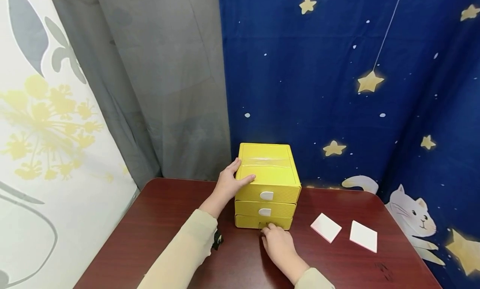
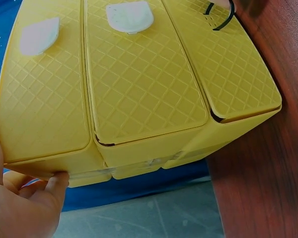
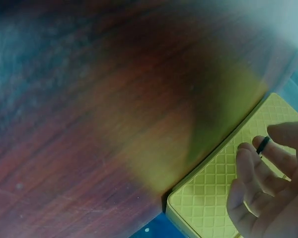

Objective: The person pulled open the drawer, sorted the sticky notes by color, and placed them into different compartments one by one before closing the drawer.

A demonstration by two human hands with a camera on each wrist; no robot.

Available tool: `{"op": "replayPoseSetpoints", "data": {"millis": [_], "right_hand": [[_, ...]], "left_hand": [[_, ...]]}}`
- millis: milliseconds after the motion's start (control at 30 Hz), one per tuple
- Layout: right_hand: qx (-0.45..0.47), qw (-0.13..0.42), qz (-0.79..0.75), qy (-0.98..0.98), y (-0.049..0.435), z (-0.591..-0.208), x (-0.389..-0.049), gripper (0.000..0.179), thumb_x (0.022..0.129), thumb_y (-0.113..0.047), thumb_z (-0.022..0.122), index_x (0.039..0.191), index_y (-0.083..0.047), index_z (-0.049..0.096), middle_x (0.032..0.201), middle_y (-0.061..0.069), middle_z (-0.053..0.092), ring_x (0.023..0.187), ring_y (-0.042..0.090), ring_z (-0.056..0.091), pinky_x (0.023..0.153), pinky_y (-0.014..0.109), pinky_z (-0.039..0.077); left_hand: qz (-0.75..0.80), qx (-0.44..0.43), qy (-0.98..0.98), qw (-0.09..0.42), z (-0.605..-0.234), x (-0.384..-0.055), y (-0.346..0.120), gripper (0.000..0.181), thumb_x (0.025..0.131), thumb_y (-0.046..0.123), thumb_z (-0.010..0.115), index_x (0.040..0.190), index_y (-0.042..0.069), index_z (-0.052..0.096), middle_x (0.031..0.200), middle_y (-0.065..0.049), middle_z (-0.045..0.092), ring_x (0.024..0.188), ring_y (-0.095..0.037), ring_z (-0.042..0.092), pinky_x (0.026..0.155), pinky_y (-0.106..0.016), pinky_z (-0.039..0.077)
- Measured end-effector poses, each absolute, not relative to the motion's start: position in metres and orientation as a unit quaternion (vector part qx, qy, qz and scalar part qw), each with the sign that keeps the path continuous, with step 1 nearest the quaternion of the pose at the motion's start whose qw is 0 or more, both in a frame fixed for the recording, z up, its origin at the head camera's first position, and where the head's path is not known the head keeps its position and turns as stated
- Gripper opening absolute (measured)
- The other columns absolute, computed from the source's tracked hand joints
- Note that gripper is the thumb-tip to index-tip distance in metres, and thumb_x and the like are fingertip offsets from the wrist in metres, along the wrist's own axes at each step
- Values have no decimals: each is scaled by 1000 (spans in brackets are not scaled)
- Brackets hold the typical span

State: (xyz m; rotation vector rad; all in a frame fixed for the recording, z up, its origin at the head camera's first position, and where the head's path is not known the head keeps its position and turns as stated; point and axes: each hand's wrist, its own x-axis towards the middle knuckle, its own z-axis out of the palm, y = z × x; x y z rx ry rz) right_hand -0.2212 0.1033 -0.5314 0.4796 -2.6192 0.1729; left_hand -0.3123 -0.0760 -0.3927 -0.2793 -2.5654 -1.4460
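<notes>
Three yellow drawers point(image 1: 254, 207) stand on a reddish table point(image 1: 157, 235) before curtains point(image 1: 277, 89).

Head view forward-down, wrists close, drawers point(image 2: 148, 89) shared

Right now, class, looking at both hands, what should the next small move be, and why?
Probably a gentle outward pull by the right hand on the black loop. That hand's fingers hold the loop, the bottom drawer looks closed or nearly so, and the left hand rests on the upper left edge of the yellow box, where it could steady it.
</notes>
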Motion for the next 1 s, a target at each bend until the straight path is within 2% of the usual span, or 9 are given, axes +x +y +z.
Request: {"op": "replayPoseSetpoints", "data": {"millis": [233, 600, 1000], "right_hand": [[179, 281, 64, -941, 103, -531, -228, 13, 74, -18, 75, 67, -15, 64, 66, -4, 58, 63, 19, 58, 48, 33, 45], [196, 251, 32, -948, 102, -529, -215, 14, 77, -19, 72, 65, -18, 65, 66, -4, 57, 63, 18, 58, 46, 31, 37], [213, 267, 22, -940, 105, -530, -203, 16, 77, -21, 71, 62, -19, 66, 65, -5, 58, 62, 16, 56, 45, 29, 34]], "left_hand": [[-488, -93, -863, 94, -393, -312, -75, 88, 77, 50, 73, 146, 9, 35, 152, -5, 33, 141, -19, 30, 112, -39, 30], [-493, -92, -860, 90, -392, -312, -74, 89, 77, 49, 73, 146, 10, 34, 153, -3, 32, 141, -18, 29, 113, -38, 30], [-494, -89, -860, 91, -393, -312, -75, 88, 78, 50, 73, 146, 11, 34, 153, -2, 33, 141, -17, 29, 113, -38, 30]]}}
